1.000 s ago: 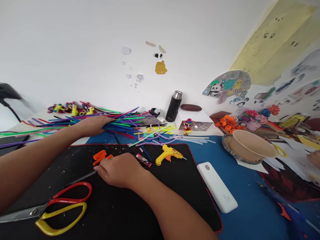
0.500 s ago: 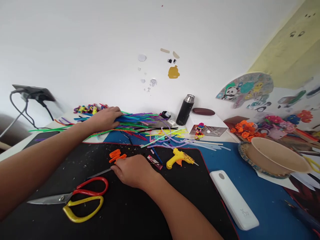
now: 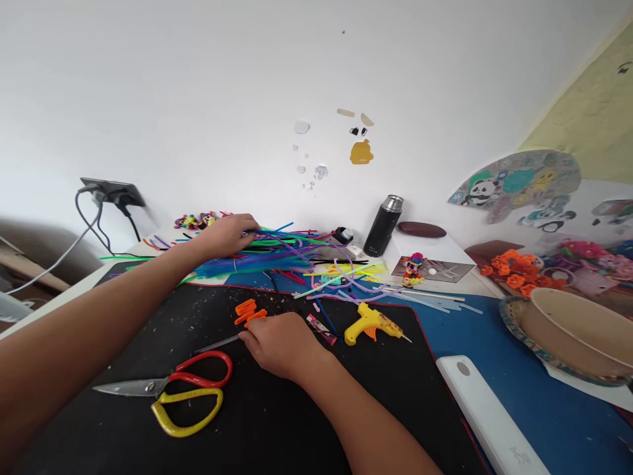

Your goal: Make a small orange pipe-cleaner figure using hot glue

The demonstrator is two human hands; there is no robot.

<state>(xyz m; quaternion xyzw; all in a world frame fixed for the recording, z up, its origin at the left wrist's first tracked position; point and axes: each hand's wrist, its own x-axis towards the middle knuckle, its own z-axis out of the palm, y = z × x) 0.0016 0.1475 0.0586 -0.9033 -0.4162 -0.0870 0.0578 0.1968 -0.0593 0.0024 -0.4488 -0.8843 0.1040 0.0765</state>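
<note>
The fingers of the left hand [image 3: 228, 236] bend down over the left part of a heap of colourful fuzzy stems [image 3: 281, 256] near the wall [image 3: 208, 105], though I cannot tell whether they pinch any. Those of the right hand [image 3: 287, 344] curl in against a folded orange stem [image 3: 244, 309] on the black mat [image 3: 267, 422], its hidden underside leaving any grip unclear, with a thin pale stick [image 3: 217, 344] ending by the thumb. Scissors [image 3: 151, 388] lie left of that hand, and a yellow glue gun [image 3: 368, 320] lies to its right.
</note>
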